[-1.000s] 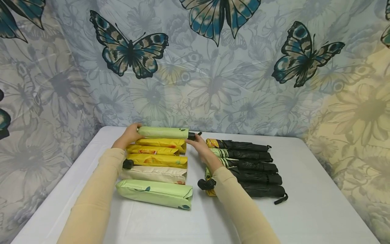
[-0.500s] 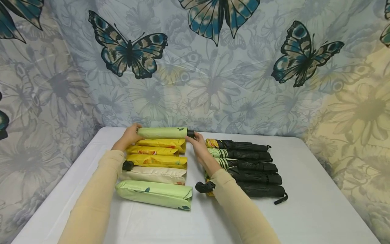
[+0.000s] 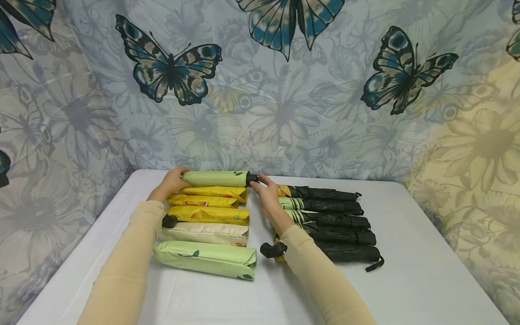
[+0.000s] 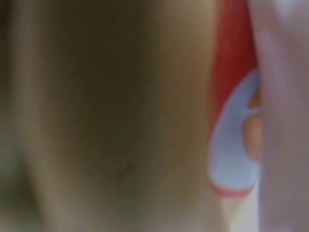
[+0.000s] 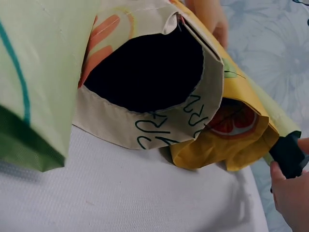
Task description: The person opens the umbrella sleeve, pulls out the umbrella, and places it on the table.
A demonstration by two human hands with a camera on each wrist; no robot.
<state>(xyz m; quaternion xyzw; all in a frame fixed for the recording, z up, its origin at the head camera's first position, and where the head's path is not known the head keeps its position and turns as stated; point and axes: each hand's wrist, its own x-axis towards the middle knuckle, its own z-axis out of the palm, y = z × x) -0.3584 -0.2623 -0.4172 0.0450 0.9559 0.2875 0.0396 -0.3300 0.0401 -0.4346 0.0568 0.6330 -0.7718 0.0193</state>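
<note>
At the back of the left row lies a light green umbrella sleeve (image 3: 215, 179) with a black umbrella end (image 3: 252, 179) sticking out of its right side. My left hand (image 3: 172, 181) grips the sleeve's left end. My right hand (image 3: 268, 195) pinches the black end between thumb and fingers; the right wrist view shows this hand (image 5: 293, 195) at its right edge. In front lie several yellow sleeves (image 3: 209, 215), a cream sleeve (image 3: 207, 233) and another green sleeve (image 3: 207, 259). The left wrist view is mostly blurred, with a red and white patch visible.
Several folded black umbrellas (image 3: 343, 235) lie in a row on the right, partly behind my right forearm. A black curved handle (image 3: 273, 249) pokes out left of that forearm. The white table (image 3: 422, 271) meets a butterfly-print cloth (image 3: 284, 113) at the back.
A little more of the black end shows outside the green sleeve. The sleeve has shifted very slightly left and down, and my right fingers have shifted slightly on the black end.
</note>
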